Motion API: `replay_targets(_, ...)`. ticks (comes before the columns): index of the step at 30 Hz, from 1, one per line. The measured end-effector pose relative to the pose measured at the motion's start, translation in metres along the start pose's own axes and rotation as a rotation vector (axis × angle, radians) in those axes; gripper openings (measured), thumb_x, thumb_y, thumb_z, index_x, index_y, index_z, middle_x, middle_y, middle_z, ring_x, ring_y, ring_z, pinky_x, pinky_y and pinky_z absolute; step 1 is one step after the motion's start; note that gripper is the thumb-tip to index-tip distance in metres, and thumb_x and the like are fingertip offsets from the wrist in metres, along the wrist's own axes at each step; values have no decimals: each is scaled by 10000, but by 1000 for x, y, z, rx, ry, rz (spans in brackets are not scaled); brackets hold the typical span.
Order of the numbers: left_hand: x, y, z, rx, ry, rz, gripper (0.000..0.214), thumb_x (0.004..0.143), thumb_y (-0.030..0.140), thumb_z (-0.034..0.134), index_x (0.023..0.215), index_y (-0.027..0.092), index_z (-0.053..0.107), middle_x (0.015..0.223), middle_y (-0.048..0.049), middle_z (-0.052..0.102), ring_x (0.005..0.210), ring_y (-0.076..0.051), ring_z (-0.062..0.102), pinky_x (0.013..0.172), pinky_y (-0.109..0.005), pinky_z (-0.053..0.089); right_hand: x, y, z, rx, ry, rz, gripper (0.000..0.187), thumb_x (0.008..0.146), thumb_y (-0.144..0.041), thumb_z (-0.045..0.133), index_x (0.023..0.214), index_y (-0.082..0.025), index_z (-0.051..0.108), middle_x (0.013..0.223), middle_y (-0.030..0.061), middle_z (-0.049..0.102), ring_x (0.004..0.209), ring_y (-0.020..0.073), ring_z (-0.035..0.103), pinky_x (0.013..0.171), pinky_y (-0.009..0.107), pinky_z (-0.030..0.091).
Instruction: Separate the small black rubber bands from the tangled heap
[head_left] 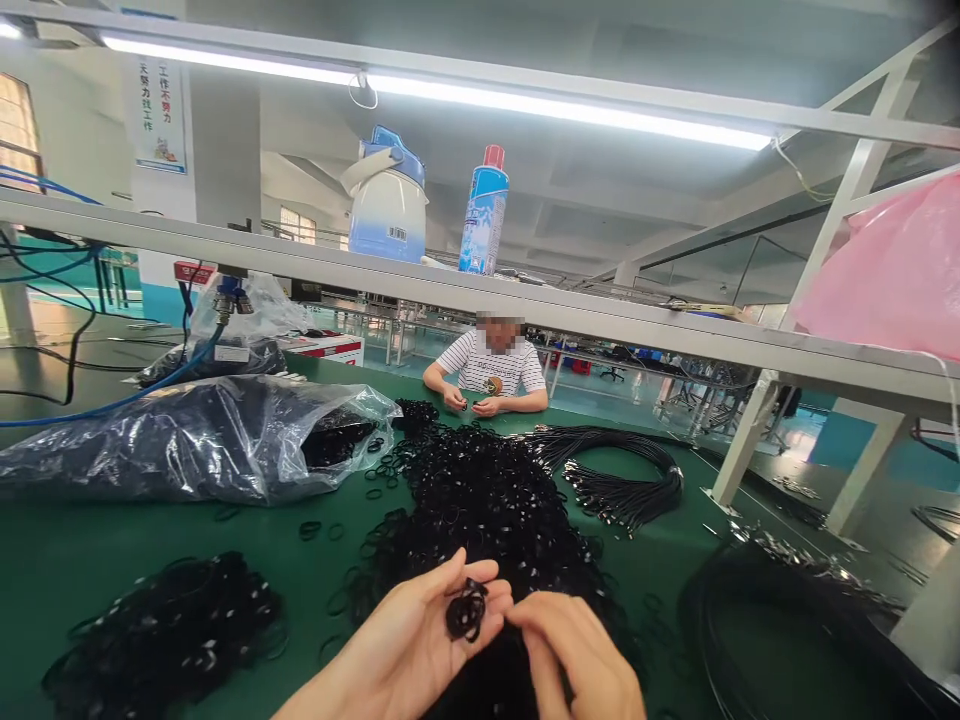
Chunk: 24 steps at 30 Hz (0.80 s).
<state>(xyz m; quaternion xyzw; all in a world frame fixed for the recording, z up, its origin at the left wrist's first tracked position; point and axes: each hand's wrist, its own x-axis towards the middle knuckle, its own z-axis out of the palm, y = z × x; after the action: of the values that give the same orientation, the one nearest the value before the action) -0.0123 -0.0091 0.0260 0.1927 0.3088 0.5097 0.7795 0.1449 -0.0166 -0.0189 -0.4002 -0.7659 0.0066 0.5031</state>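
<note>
My left hand lies palm up at the bottom centre, with a small tangle of thin black rubber loops resting across its fingers. Just to the right, my right hand curls its fingers close to that tangle, and anything thin in its fingertips is hidden. Beneath and beyond both hands spreads a big heap of black rings on the green work table. A smaller black heap sits to the lower left. Loose rings lie scattered between the two heaps.
A bundle of black cords with metal ends and a black coil lie to the right. A clear plastic bag of black items is at the left. A co-worker sits across the table, beneath a white shelf rail.
</note>
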Motion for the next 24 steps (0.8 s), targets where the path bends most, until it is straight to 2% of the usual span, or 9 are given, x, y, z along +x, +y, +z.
replay_targets(2,-3,-6,3,5,-67,-59,312,818,291,611,945,7,642,925,-176,652,873,-238,647,860,-340,511,3,0,-5,18,17,68,213,878,-237,434,968,-257,626,894,31,671,782,176,616,657,246,499)
replay_targets(4,-5,-9,7,15,-110,-107,276,832,293,592,892,32,660,852,-133,650,781,-200,641,787,-314,521,2,-1,-6,10,-28,91,164,851,-272,482,923,-266,629,869,24,657,766,189,600,641,258,488)
replay_targets(7,-8,-10,10,37,-93,-120,225,835,257,585,810,51,672,811,-106,637,758,-180,619,777,-312,510,1,-1,-9,27,-60,141,161,851,-265,476,773,-246,616,766,11,634,710,178,584,634,256,465)
replay_targets(12,-10,-10,8,96,-64,-72,163,771,156,637,886,46,674,891,-131,644,846,-185,604,851,-336,479,8,1,-24,131,-28,399,159,830,-335,522,775,-238,636,731,-15,647,603,136,578,540,210,428)
replay_targets(15,-9,-13,6,209,-83,-33,189,729,118,663,914,81,673,874,-98,638,807,-161,590,735,-280,491,10,1,-23,237,-88,500,203,791,-399,560,762,-219,651,693,-3,659,601,155,592,538,219,435)
replay_targets(19,-7,-18,5,415,-147,22,109,695,158,694,780,95,667,724,-44,600,661,-111,541,524,-185,394,9,2,-19,406,-176,575,251,763,-428,585,757,-187,652,683,23,666,614,175,603,562,239,460)
replay_targets(21,-6,-17,5,478,-128,43,98,710,192,672,729,101,643,655,-17,563,568,-79,482,475,-172,335,9,5,-23,391,-167,604,252,758,-428,595,766,-182,645,706,27,668,637,178,605,585,240,467)
replay_targets(24,-5,-14,4,494,-77,36,100,733,209,624,700,119,597,593,25,488,475,-40,348,425,-161,226,10,15,-36,258,-108,634,279,779,-450,559,805,-186,644,740,30,671,642,183,608,606,252,475)
